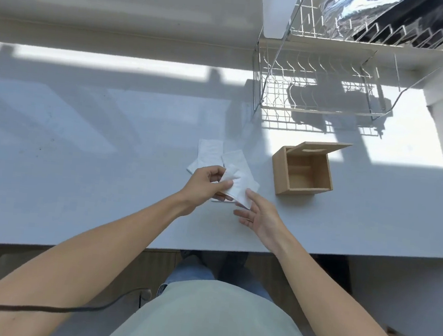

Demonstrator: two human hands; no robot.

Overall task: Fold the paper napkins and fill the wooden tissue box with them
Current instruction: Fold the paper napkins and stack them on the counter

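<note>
Napkin in hand: we see a white napkin [236,188] held above the table [81,154], near the middle of the view, with its lower corner hanging toward 5 o'clock.
Left hand: our left hand [208,184] pinches the napkin's left edge, thumb and fingers curled onto the paper.
Right hand: our right hand [260,216] sits at 5 o'clock of the napkin, fingers straight and spread, gripping nothing; its fingertips touch or nearly touch the napkin's lower corner, and we cannot tell which.
Other napkins: folded napkins [211,153] lie flat on the table at 12 o'clock of the left hand, partly overlapping one another; how many we cannot tell.
Box: the wooden box [302,173] stands at 3 o'clock of the napkins, apart from them, its slotted lid [322,147] tipped up at the far edge; we see bare wood inside.
Rack: a wire rack [322,96] stands at 12 o'clock of the box, at the table's far side.
Light: a sunlit patch falls on the table around the rack and behind the box.
</note>
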